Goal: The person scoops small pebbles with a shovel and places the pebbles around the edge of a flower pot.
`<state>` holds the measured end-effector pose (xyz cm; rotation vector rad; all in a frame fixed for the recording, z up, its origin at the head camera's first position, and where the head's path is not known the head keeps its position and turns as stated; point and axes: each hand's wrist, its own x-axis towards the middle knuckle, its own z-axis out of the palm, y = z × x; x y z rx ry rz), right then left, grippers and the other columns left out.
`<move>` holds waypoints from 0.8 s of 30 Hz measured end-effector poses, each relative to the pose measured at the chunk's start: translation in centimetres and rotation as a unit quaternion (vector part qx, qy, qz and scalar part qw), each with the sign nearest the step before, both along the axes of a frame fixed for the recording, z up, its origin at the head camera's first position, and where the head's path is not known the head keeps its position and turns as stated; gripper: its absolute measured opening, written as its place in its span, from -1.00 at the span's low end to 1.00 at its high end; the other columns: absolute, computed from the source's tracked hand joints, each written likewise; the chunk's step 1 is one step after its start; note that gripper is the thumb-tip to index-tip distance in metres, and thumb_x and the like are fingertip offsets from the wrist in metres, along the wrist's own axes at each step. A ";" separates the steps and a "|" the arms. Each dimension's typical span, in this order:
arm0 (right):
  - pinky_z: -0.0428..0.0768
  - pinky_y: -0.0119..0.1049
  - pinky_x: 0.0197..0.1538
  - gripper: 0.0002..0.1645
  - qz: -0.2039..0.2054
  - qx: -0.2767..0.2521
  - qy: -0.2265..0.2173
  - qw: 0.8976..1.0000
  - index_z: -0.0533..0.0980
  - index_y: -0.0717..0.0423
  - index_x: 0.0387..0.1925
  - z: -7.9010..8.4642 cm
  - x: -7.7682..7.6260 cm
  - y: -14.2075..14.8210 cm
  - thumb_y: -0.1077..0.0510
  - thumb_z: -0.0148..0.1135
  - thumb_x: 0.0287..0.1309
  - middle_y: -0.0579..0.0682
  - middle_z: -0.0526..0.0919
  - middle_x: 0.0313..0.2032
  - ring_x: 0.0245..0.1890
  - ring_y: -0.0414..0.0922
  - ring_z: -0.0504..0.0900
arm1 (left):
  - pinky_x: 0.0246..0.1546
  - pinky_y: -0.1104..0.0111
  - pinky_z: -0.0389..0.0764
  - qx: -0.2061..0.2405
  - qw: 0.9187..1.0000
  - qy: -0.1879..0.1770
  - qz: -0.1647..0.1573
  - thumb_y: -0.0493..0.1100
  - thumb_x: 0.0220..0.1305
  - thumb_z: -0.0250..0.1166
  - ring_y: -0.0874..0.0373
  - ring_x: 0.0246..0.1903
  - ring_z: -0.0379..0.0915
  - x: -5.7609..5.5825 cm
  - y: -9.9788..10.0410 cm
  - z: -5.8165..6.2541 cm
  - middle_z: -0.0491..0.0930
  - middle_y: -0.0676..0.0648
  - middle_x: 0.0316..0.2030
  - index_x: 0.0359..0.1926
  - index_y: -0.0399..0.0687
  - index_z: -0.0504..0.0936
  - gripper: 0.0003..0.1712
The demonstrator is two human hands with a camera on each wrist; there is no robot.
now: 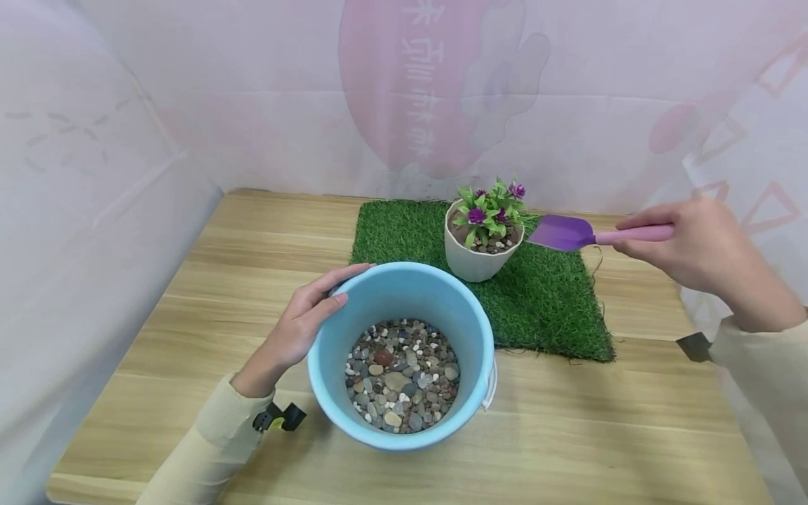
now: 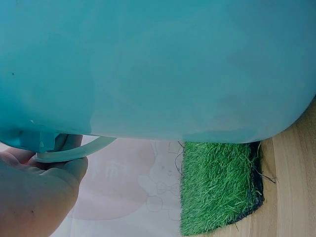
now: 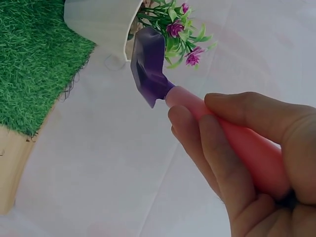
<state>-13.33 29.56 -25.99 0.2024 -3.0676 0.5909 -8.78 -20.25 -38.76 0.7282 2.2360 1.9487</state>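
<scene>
My left hand (image 1: 301,319) holds a light blue bucket (image 1: 476,308) at its left rim, with the thumb over the edge. Mixed pebbles (image 1: 404,379) cover the bucket's bottom. In the left wrist view the fingers are by the white bail handle (image 2: 84,149), under the rim. My right hand (image 1: 713,245) grips the pink handle of a small garden trowel (image 1: 564,233). Its purple blade is level beside the rim of a white flowerpot (image 1: 473,263), and no load shows on it. The pot holds a plant (image 1: 486,210) with purple flowers and small stones round its base.
The pot stands on a green artificial grass mat (image 1: 555,308) at the back of a wooden table (image 1: 568,421). Behind the table hangs a pale printed curtain (image 1: 271,126), which also closes off both sides. The bucket stands in front of the mat and overlaps its edge in the head view.
</scene>
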 end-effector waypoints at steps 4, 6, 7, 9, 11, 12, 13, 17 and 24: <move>0.46 -0.50 -0.53 -0.56 0.004 -0.016 0.032 0.999 0.80 0.09 -0.02 -0.2 0.7 0.5 -0.09 0.58 0.18 0.17 0.86 -0.23 -0.43 -0.77 0.42 | -0.07 -0.07 0.86 0.000 1.000 0.002 0.002 -0.31 0.63 -0.05 0.08 0.20 0.67 0.1 0.0 0.1 0.46 -0.39 0.41 0.52 -0.31 0.36 -0.47; 0.44 -0.54 -0.54 -0.62 0.005 -0.031 0.048 0.998 0.80 0.09 -0.03 -0.3 1.2 0.7 -0.02 0.59 0.18 0.06 0.87 -0.28 -0.42 -0.80 0.43 | -0.06 -0.07 0.86 -0.002 1.000 0.002 0.002 -0.31 0.63 -0.05 0.09 0.20 0.67 0.1 0.0 0.1 0.46 -0.39 0.41 0.52 -0.31 0.35 -0.47; 0.43 -0.56 -0.55 -0.63 0.006 -0.041 0.055 0.998 0.80 0.08 -0.03 -0.3 1.4 0.8 0.00 0.59 0.18 -0.04 0.87 -0.30 -0.42 -0.80 0.45 | -0.06 -0.06 0.86 -0.002 1.000 0.002 0.002 -0.31 0.63 -0.05 0.09 0.20 0.67 0.1 0.0 0.1 0.46 -0.39 0.41 0.52 -0.31 0.35 -0.47; 0.40 -0.54 -0.60 -0.65 0.003 -0.058 0.062 0.996 0.80 0.06 -0.03 -0.3 2.0 0.9 0.02 0.59 0.18 -0.37 0.84 -0.38 -0.48 -0.73 0.50 | -0.06 -0.06 0.87 -0.004 1.000 0.002 0.003 -0.31 0.63 -0.04 0.09 0.20 0.67 0.1 0.0 0.1 0.46 -0.38 0.41 0.52 -0.30 0.36 -0.47; 0.35 -0.48 -0.67 -0.66 0.003 -0.068 0.075 0.995 0.80 0.06 -0.03 -0.2 2.5 1.0 0.07 0.60 0.17 -0.69 0.73 -0.43 -0.57 -0.60 0.51 | -0.07 -0.06 0.87 -0.005 1.000 0.001 0.003 -0.30 0.64 -0.04 0.07 0.20 0.67 0.1 0.0 0.1 0.46 -0.38 0.41 0.53 -0.29 0.36 -0.47; 0.33 -0.46 -0.69 -0.66 0.004 -0.075 0.079 0.994 0.80 0.07 -0.03 -0.1 2.7 1.0 0.08 0.60 0.17 -0.79 0.68 -0.43 -0.61 -0.53 0.51 | -0.08 -0.06 0.87 -0.004 1.000 0.000 0.003 -0.30 0.64 -0.04 0.07 0.20 0.67 0.1 -0.1 0.1 0.46 -0.37 0.41 0.53 -0.28 0.36 -0.47; 0.29 -0.42 -0.72 -0.65 0.004 -0.080 0.081 0.993 0.80 0.08 -0.02 -0.1 2.9 1.0 0.09 0.60 0.16 -0.87 0.62 -0.44 -0.64 -0.45 0.50 | -0.09 -0.06 0.87 -0.005 1.000 0.000 0.003 -0.30 0.64 -0.04 0.06 0.20 0.67 0.1 -0.1 0.1 0.46 -0.37 0.41 0.53 -0.27 0.37 -0.47; 0.22 -0.40 -0.76 -0.68 0.013 -0.089 0.109 0.990 0.80 0.15 -0.06 0.1 3.5 0.8 0.19 0.61 0.11 -0.96 0.53 -0.44 -0.72 -0.37 0.43 | -0.09 -0.05 0.88 -0.006 1.000 0.000 0.007 -0.29 0.64 -0.04 0.09 0.20 0.67 0.0 -0.1 0.0 0.46 -0.35 0.42 0.53 -0.23 0.38 -0.47; 0.27 -0.50 -0.76 -0.68 0.033 -0.101 0.147 0.983 0.81 0.17 -0.12 0.4 4.3 0.2 0.28 0.63 0.01 -0.95 0.52 -0.40 -0.68 -0.54 0.48 | -0.10 -0.07 0.87 -0.004 1.000 0.000 0.006 -0.30 0.63 -0.04 0.10 0.20 0.67 0.0 -0.1 0.0 0.45 -0.34 0.44 0.53 -0.24 0.38 -0.47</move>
